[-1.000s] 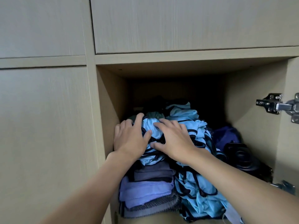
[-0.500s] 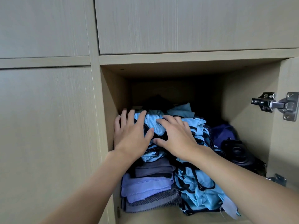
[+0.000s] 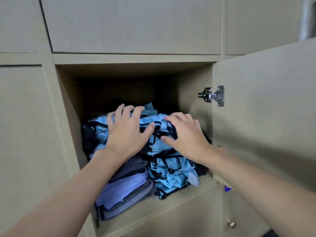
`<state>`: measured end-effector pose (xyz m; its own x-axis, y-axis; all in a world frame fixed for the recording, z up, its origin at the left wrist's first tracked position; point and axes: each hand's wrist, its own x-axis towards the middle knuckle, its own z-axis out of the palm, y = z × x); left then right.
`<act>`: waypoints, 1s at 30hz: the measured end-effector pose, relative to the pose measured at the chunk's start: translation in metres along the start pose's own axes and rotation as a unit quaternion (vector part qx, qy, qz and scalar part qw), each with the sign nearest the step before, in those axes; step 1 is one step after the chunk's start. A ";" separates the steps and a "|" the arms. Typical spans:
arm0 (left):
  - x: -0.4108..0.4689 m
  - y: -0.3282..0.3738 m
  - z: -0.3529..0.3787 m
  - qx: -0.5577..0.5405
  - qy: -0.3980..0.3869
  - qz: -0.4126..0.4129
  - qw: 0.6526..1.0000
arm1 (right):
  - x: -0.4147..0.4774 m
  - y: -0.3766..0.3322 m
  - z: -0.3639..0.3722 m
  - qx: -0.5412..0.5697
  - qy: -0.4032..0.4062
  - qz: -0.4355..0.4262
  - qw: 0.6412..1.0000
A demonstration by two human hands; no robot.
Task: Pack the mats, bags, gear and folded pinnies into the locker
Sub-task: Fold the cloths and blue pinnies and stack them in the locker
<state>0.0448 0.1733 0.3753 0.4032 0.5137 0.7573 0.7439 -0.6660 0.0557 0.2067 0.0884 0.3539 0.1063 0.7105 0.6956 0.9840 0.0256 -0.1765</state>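
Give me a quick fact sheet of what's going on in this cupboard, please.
Locker: open, door standing open at the right on a metal hinge
Pinnies: blue with black trim, heaped inside
Folded cloths: purple and grey, stacked lower left
Left hand: fingers spread on the heap
Right hand: resting on the heap beside it

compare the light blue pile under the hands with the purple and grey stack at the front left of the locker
The light blue pile is rumpled and heaped, with black trim; the purple and grey stack lies in flat folded layers. The pile reaches higher than the stack. The left hand and right hand both press on the pile; neither touches the stack. Both are cloth in the same open locker compartment.
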 end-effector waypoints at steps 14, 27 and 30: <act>-0.037 0.249 -0.069 -0.221 0.012 0.269 0.938 | -0.213 0.048 -0.212 -0.197 0.177 0.261 0.928; -0.048 0.392 -0.129 -0.239 0.051 0.405 0.881 | -0.282 0.088 -0.282 0.144 0.144 0.377 0.904; -0.050 0.389 -0.122 -0.231 0.042 0.405 0.883 | -0.280 0.086 -0.275 0.220 0.127 0.376 0.891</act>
<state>0.2490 -0.1775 0.4383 0.6479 -0.2629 0.7149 -0.0764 -0.9562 -0.2825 0.3006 -0.3012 0.3355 0.7961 0.4622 0.3906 0.4748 -0.0769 -0.8767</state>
